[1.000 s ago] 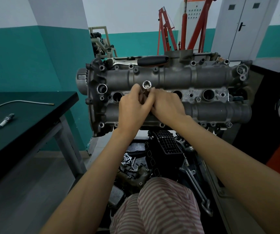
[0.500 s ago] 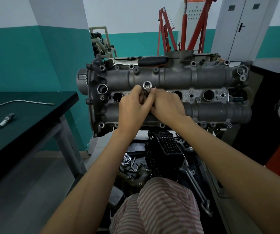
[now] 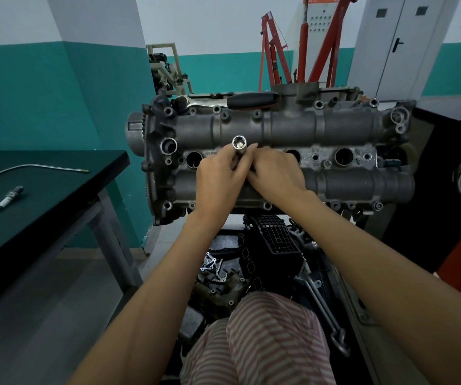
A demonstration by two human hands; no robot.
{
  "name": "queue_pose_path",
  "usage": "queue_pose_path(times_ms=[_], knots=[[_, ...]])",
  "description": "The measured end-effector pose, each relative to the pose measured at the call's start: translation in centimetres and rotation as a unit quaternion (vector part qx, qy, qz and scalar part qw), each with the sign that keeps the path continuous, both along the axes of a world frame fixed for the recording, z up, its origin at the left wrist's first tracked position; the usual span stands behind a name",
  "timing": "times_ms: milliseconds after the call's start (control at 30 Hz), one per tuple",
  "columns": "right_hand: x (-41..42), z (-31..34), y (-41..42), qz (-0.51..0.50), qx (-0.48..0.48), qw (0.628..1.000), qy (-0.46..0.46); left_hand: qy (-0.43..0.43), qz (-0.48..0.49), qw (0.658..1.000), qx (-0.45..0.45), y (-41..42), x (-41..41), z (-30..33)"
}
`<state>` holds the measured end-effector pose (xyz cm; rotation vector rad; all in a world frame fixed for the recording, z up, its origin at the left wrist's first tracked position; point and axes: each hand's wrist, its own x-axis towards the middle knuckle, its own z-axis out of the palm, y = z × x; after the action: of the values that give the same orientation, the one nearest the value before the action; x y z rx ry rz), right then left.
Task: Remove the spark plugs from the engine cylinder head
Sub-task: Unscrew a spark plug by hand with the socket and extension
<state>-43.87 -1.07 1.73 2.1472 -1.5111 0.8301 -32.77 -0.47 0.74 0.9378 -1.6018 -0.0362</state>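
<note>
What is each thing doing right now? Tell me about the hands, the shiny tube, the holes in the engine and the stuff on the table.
Left hand: curled round the socket tube.
Right hand: fingers on the tube, pinching.
Socket tube: standing in the second hole, open end up.
Other plug holes: three uncovered.
Ratchet handle: lying untouched on top of the engine.
Spark plug: out, lying on the table.
Thin rod: lying on the table.

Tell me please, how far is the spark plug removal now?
Done: one spark plug lies on the dark table, and three plug wells look open, such as the far-left well. In hand: the left hand and right hand both grip the socket tube over the second well. Left: getting that plug out; whether the open wells still hold plugs cannot be seen.
</note>
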Motion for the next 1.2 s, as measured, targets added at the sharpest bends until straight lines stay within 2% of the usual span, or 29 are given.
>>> queue_pose_path(times_ms=[200,367,700,967,1200], knots=[[0.0,0.01,-0.16,0.011,0.032,0.999,-0.012,0.0,-0.015,1.0,0.017,0.1,0.23,-0.08],[0.0,-0.11,-0.3,0.011,0.017,1.0,-0.024,0.0,-0.014,0.999,0.03,-0.03,0.23,-0.01],[0.14,-0.19,-0.72,-0.018,0.017,1.0,0.009,0.001,-0.015,1.0,0.012,0.03,0.11,0.07],[0.2,-0.37,-0.63,-0.002,0.017,0.999,-0.036,0.013,-0.024,0.999,0.043,-0.01,0.21,-0.07],[0.07,-0.06,-0.36,-0.01,0.01,1.0,-0.007,0.021,-0.015,1.0,0.016,-0.11,-0.12,0.16]])
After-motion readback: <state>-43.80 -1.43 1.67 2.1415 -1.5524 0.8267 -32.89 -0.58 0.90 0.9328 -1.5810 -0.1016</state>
